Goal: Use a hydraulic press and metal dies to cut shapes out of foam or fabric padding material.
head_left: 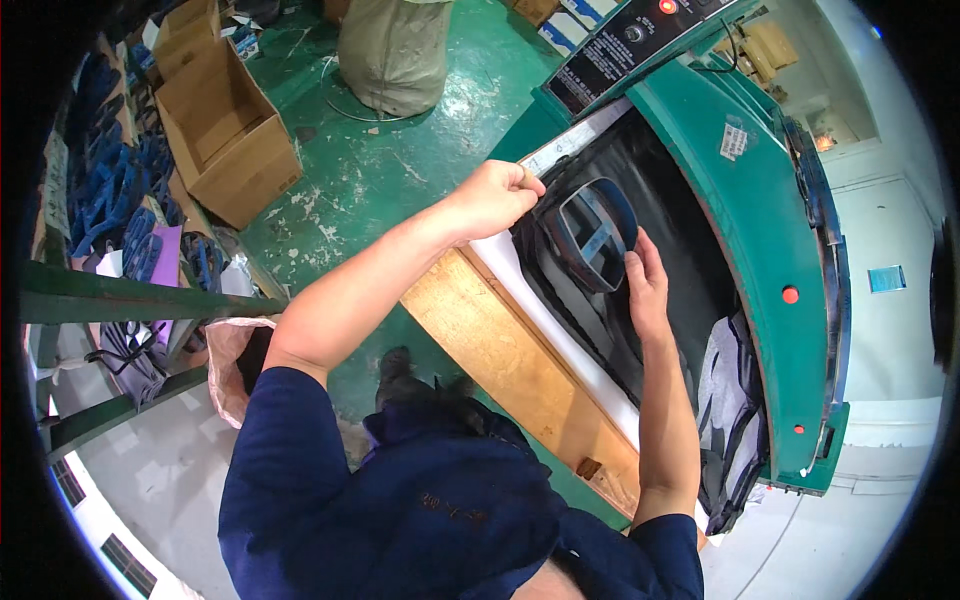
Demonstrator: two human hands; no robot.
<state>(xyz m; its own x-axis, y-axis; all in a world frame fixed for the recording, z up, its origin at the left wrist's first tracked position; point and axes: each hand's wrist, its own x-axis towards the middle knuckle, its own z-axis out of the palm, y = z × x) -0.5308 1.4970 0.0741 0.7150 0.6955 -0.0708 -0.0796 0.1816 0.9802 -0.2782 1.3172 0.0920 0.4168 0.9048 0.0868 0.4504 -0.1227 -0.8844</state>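
My right hand (648,283) grips the near right side of a dark rounded frame (598,236), which has an open middle crossed by bluish bars. The frame is tilted over a black sheet (655,150) in a green machine (720,130). My left hand (497,202) is closed in a pinch at the left edge of the black sheet, beside the frame but apart from it. Exactly what lies between those fingertips is partly hidden. Folded black fabric lies beneath the frame.
A wooden board (520,350) runs along the machine's front. Grey and black material (728,400) lies at its right end. To the left are a cardboard box (225,130), a green rack (150,295) with dark blue frames, and a lined sack (235,365). A bulging sack (393,55) stands behind.
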